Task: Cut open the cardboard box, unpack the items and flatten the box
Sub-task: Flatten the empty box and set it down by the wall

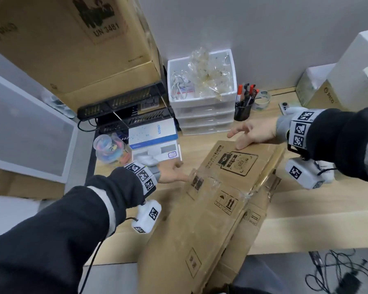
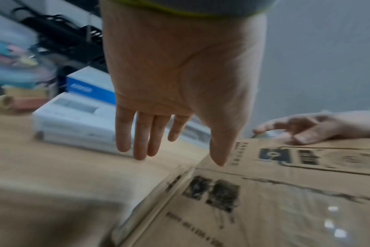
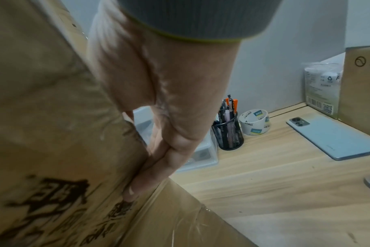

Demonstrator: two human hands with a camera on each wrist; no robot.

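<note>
A flattened brown cardboard box point(image 1: 210, 209) with black print lies slanted on the wooden desk point(image 1: 306, 209), its near end hanging past the front edge. My left hand point(image 1: 170, 172) is at the box's left edge, fingers straight and holding nothing. In the left wrist view the left hand point(image 2: 175, 127) has its thumb over the corner of the box point(image 2: 285, 208); whether it touches is unclear. My right hand point(image 1: 246, 134) lies flat on the far end, fingers straight. The right wrist view shows the right hand point(image 3: 154, 158) lying along the cardboard point(image 3: 42, 117).
White product boxes point(image 1: 153, 143) and a plastic jar point(image 1: 108, 149) sit left of the box. Behind it stand a drawer unit point(image 1: 202, 107), pen cup point(image 1: 242, 111) and tape roll point(image 1: 261, 100). A phone point(image 3: 332, 137) lies at the right. Cables point(image 1: 338, 272) lie on the floor.
</note>
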